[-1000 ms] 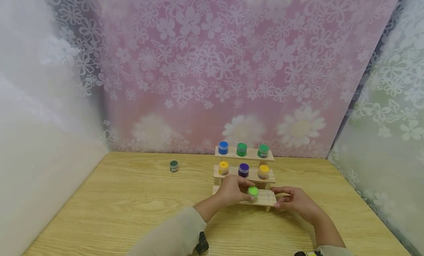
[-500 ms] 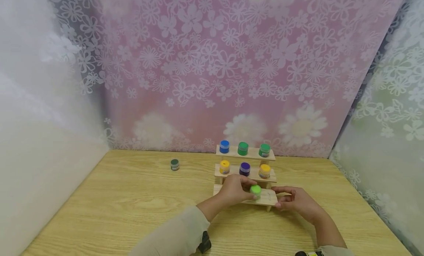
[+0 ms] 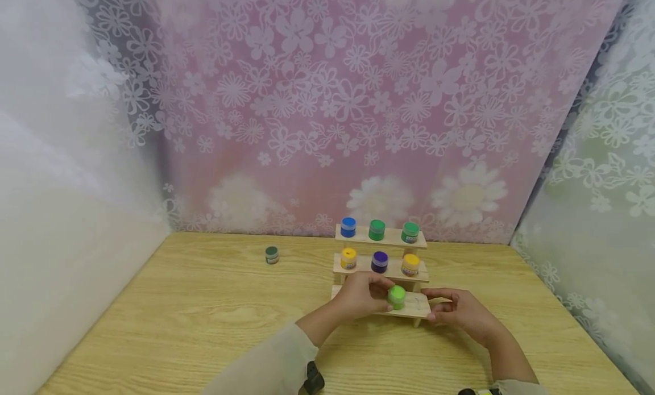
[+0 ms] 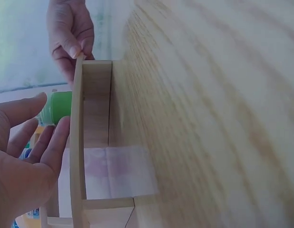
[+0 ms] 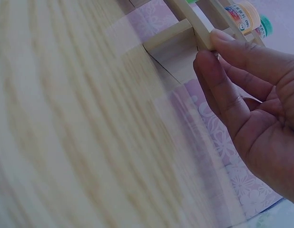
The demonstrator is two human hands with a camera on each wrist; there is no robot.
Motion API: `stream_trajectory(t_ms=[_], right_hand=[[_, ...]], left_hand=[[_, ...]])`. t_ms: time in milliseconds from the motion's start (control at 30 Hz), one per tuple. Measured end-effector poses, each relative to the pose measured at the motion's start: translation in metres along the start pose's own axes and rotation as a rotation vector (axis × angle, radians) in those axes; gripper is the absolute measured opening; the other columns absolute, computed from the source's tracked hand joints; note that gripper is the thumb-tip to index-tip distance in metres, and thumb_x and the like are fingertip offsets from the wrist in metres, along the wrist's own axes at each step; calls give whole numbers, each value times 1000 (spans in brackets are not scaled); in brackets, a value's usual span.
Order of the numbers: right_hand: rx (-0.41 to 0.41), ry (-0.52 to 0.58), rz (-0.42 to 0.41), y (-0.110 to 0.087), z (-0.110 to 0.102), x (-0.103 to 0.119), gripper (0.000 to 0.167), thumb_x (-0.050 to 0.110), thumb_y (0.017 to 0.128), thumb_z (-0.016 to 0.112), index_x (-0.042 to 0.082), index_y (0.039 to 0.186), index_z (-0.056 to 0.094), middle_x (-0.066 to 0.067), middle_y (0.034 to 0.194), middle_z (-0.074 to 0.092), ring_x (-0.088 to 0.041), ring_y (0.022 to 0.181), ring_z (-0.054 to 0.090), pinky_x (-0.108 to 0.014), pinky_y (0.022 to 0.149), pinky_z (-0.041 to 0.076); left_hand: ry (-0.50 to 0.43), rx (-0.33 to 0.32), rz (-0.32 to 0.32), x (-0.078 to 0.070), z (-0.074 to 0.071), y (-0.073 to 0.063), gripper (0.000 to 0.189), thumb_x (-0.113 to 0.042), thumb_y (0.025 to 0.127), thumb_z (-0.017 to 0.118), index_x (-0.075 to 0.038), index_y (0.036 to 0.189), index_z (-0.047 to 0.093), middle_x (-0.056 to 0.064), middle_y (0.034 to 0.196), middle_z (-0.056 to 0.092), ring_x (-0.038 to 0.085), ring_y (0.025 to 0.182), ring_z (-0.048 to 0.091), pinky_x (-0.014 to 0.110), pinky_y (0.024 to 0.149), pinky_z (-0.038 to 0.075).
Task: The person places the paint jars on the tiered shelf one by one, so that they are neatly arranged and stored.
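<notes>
A three-tier wooden rack stands on the table. A light green paint jar sits upright on its lowest board. Around the jar's left side is my left hand, its thumb and fingers spread loosely at the jar; in the left wrist view the fingers lie close beside the green jar, and contact is hard to tell. My right hand pinches the right end of that lowest board between thumb and fingers, as the right wrist view shows on the board's corner.
Blue and two green jars fill the top tier. Yellow, purple and orange-yellow jars stand on the middle tier. A dark green jar stands alone on the table at left, before a floral curtain.
The light green jar has shifted slightly right along the lowest board. My left thumb and fingers have eased back from it. My right hand stays on the board's end.
</notes>
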State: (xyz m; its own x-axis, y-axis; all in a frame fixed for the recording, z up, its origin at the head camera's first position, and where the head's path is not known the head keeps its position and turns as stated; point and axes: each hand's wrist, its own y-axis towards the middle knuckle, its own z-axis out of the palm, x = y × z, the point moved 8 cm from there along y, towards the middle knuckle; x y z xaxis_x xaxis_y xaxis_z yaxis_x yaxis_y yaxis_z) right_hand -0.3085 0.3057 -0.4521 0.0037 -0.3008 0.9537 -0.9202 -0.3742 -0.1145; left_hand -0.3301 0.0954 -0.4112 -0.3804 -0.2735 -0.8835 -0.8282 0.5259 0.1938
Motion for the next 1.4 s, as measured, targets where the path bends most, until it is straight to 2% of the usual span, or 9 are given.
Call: stream_trajectory(t_ms=[200, 467, 567, 700, 833, 1067, 1233, 1400], right_hand=[[-6, -1, 10, 0, -1, -1, 71, 16, 88, 75, -14, 141, 39, -14, 115, 64, -22, 95, 67, -36, 81, 56], [4, -4, 4, 0, 0, 1, 69, 15, 89, 74, -13, 141, 39, -15, 111, 66, -22, 93, 67, -36, 81, 56], [8, -7, 3, 0, 1, 2, 70, 16, 89, 74, -13, 141, 39, -14, 109, 67, -23, 94, 67, -36, 81, 56], [3, -9, 8, 1, 1, 2, 70, 15, 88, 74, -13, 141, 39, -14, 108, 67, -24, 93, 67, -36, 81, 56], [0, -5, 15, 1, 0, 0, 69, 15, 89, 74, -13, 142, 39, -14, 107, 67, -22, 92, 67, -35, 80, 56], [0, 5, 20, 1, 0, 0, 69, 14, 89, 73, -12, 142, 38, -15, 104, 67, -22, 92, 67, -34, 81, 56], [2, 10, 22, 1, 1, 1, 69, 14, 89, 73, -12, 143, 38, -15, 104, 68, -24, 93, 67, -35, 81, 56], [5, 4, 19, 0, 2, 1, 69, 14, 89, 73, -12, 143, 38, -16, 104, 68, -24, 94, 67, -35, 82, 56]], left_hand=[[-48, 12, -16, 3, -5, -10, 32, -7, 78, 83, -8, 108, 73, -3, 100, 69, 8, 91, 65, 19, 77, 53], [-170, -47, -28, 6, -23, -26, 30, -1, 78, 81, -2, 107, 73, 9, 102, 68, 10, 88, 64, 23, 73, 56], [-189, -52, -39, 7, -30, -30, 31, -1, 79, 81, -5, 109, 73, 7, 106, 66, 16, 93, 65, 24, 75, 56], [-202, -53, -51, 9, -37, -34, 31, -2, 78, 81, -11, 108, 74, -2, 107, 64, 24, 99, 64, 27, 76, 56], [-238, -62, -53, 8, -46, -37, 31, -1, 79, 80, -11, 108, 74, 0, 110, 63, 26, 102, 63, 29, 78, 57], [-223, -104, -33, 7, -65, -40, 34, -2, 79, 81, -10, 111, 73, 4, 111, 63, 29, 105, 61, 28, 80, 56], [-218, -125, -3, 5, -79, -42, 38, -4, 80, 81, -6, 117, 70, 8, 116, 63, 35, 110, 57, 29, 83, 56], [-203, -173, -16, 8, -96, -44, 39, -11, 81, 81, -11, 119, 70, 8, 122, 61, 28, 112, 56, 32, 85, 55]])
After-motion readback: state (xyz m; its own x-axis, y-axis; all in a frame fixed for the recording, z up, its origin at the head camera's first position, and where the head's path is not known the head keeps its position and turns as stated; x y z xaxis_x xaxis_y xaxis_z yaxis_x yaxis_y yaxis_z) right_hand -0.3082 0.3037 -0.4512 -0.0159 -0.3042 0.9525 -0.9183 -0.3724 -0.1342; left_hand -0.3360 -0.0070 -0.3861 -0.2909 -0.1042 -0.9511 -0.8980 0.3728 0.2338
